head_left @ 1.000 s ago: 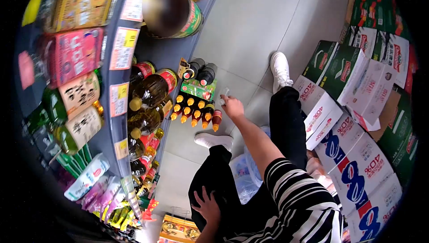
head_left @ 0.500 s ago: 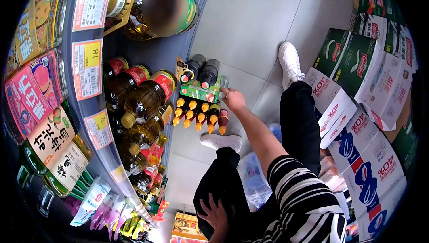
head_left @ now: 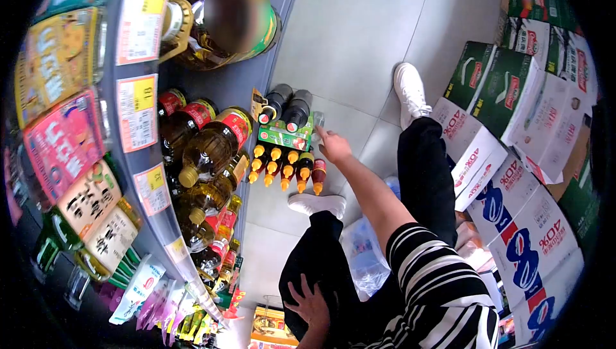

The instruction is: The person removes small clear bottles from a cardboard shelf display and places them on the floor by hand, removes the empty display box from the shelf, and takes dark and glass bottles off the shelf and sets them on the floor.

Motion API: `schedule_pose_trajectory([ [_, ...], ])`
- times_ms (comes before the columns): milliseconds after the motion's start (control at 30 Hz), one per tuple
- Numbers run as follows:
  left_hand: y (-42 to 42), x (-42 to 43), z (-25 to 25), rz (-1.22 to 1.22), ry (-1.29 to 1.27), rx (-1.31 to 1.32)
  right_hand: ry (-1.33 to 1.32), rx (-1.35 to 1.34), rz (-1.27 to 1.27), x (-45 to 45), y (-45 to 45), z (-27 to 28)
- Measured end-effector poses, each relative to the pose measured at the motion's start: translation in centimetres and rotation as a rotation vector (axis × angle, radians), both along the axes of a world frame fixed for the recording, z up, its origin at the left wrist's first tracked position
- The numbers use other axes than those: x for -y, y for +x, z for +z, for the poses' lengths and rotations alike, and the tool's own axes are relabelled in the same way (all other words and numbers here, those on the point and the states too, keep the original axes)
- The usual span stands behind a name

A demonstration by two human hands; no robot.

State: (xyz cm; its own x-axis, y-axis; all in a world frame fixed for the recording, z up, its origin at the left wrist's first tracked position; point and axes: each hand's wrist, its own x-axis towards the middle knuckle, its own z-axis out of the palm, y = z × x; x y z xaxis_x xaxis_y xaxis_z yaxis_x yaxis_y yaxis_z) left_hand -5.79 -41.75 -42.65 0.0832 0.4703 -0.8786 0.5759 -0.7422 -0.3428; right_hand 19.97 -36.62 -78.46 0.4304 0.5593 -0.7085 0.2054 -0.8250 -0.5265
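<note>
My right hand (head_left: 335, 147) reaches to the small group of bottles on the floor, its index finger stretched out beside a small clear bottle (head_left: 319, 118). Whether the fingertip touches that bottle is too small to tell. Nothing shows in this hand. Left of it lies a green carton (head_left: 285, 136), with two black-capped dark bottles (head_left: 298, 110) just above it. Below the carton are several dark bottles with orange caps (head_left: 274, 154) and a red-labelled bottle (head_left: 319, 172). My left hand (head_left: 309, 305) rests empty on my thigh, fingers spread.
A shelf (head_left: 247, 76) on the left holds large oil bottles (head_left: 212, 140) and price tags (head_left: 136, 113). Stacked cartons (head_left: 513, 227) line the right side. Clear plastic-wrapped items (head_left: 364, 259) lie between my legs. My white shoes (head_left: 410, 91) stand on grey tiles.
My right hand has let go of the small clear bottle, which now stands against the carton's right side. The camera view has shifted a little. My left hand stays on my thigh.
</note>
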Motion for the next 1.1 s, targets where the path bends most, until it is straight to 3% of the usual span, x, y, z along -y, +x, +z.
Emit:
schedule_pose_trajectory([
  [167,1.0,-0.4,1.3,0.107,-0.007,0.104,-0.236,-0.148,0.161,3.6,2.3,5.3],
  [200,1.6,-0.8,1.4,0.136,-0.017,0.144,-0.208,-0.146,0.206,5.7,1.4,4.0],
  [300,3.6,-2.3,2.2,0.254,-0.083,0.157,-0.26,-0.163,0.378,8.3,5.9,12.6],
  [333,4.3,-3.0,2.4,0.323,-0.12,0.207,-0.188,-0.086,0.432,10.0,6.6,12.8],
  [367,3.3,-3.9,0.9,0.388,-0.199,0.221,-0.111,-0.037,0.364,10.5,9.1,18.5],
  [400,5.5,-5.5,1.9,0.435,-0.24,0.164,-0.135,-0.044,0.353,11.2,11.1,20.8],
  [467,2.3,-8.0,-6.6,0.403,-0.393,0.316,-0.128,-0.007,0.405,12.1,15.5,26.6],
  [500,4.6,-9.8,-6.0,0.361,-0.364,0.442,-0.131,0.059,0.419,13.0,17.2,28.3],
  [600,14.5,-14.9,0.6,0.364,-0.328,0.829,-0.142,0.188,0.022,15.6,21.9,32.9],
  [633,16.4,-15.9,1.5,0.431,-0.295,1.07,-0.138,0.242,-0.033,16.5,23.3,34.8],
  [667,18.2,-17.1,2.1,0.733,-0.37,1.065,-0.138,0.282,-0.09,17.2,23.6,36.3],
  [733,24.8,-17.0,14.1,0.894,-0.376,1.058,-0.077,0.284,-0.259,17.9,24.0,40.7],
  [800,26.3,-16.8,16.1,1.028,-0.479,1.2,-0.089,0.273,-0.276,18.1,23.1,42.4],
  [933,25.3,-14.4,15.7,0.993,-0.513,1.18,-0.11,0.239,-0.167,17.2,18.8,43.6],
  [967,23.9,-13.5,15.5,0.886,-0.533,1.15,-0.088,0.197,-0.089,17.1,17.7,45.9],
  [1000,22.0,-12.1,14.6,0.905,-0.512,1.164,-0.083,0.227,-0.158,16.5,16.6,45.2],
  [1067,16.3,-12.7,4.1,-0.015,-0.607,1.296,-0.046,0.243,-0.165,16.3,16.5,44.7],
  [1100,16.0,-11.0,6.0,0.162,-0.614,1.262,-0.047,0.238,-0.114,16.3,17.1,45.4],
])
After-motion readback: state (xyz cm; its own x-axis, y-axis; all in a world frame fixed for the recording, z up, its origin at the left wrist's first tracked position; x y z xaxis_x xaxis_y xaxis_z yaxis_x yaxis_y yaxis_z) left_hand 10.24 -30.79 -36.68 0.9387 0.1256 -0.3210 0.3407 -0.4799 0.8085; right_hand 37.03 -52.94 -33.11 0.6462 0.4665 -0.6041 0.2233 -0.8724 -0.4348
